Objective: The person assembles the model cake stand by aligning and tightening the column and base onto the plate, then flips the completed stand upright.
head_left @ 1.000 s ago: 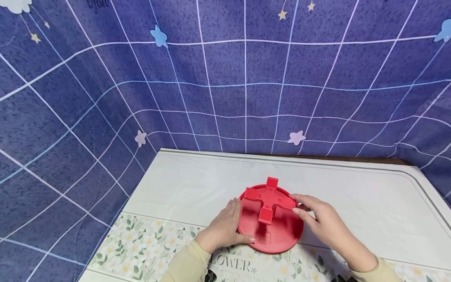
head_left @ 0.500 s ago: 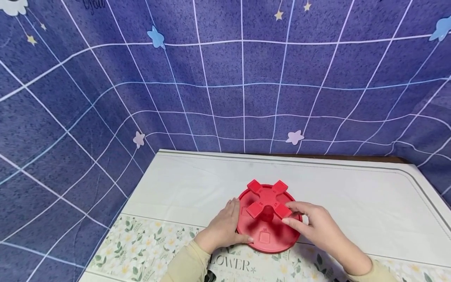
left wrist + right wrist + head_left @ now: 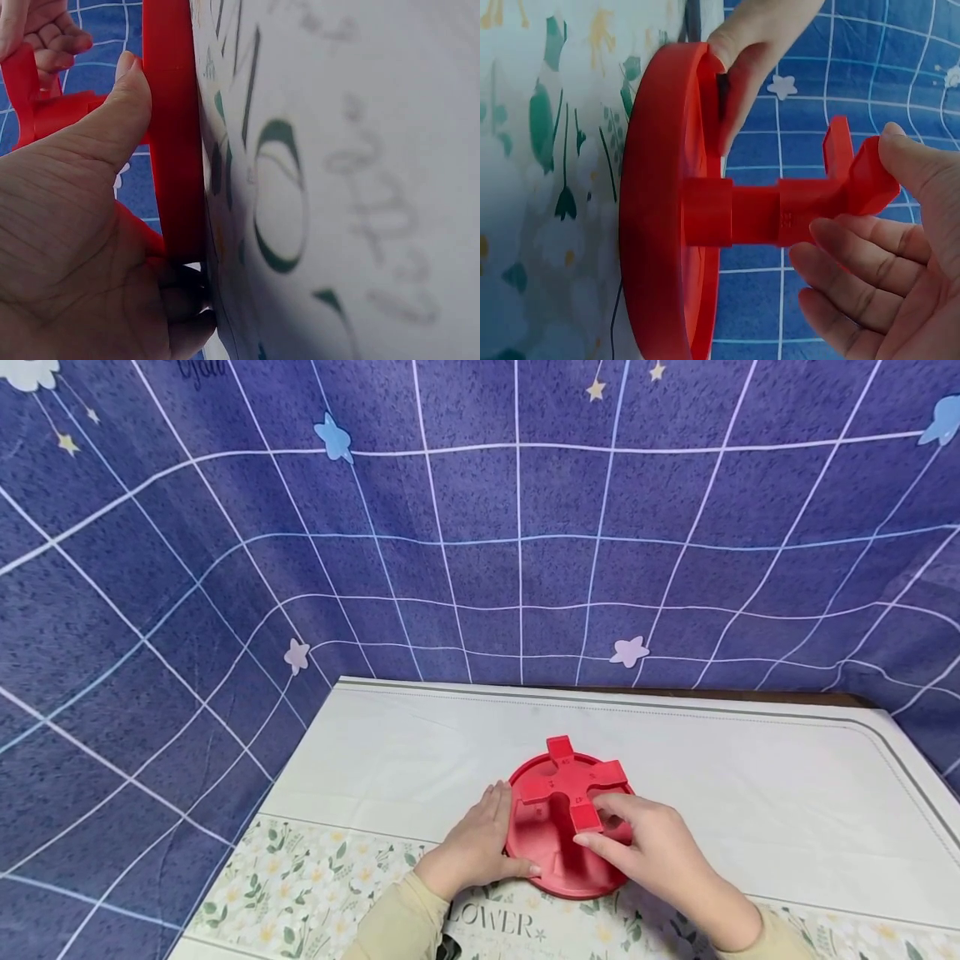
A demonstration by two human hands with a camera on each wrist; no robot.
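A round red plastic base (image 3: 534,839) with a raised rim lies on the table. From its middle rises a post (image 3: 754,215), topped by a red four-armed cross piece (image 3: 572,781) with small markings on its arms. My left hand (image 3: 482,839) holds the base at its left, thumb over the rim and the other fingers along the outer edge. My right hand (image 3: 660,847) pinches the cross arm that points toward me, thumb on its end. In the right wrist view the other right fingers (image 3: 855,270) hang loosely curled beside the post.
A white cloth with a flower-print band (image 3: 300,868) and printed lettering covers the table (image 3: 420,752). Behind and to the left hangs a blue curtain (image 3: 480,568) with a grid and stars.
The cross piece has turned clockwise seen from above, as my right hand brought one arm from the right round to the front. My left hand and the base stay in place.
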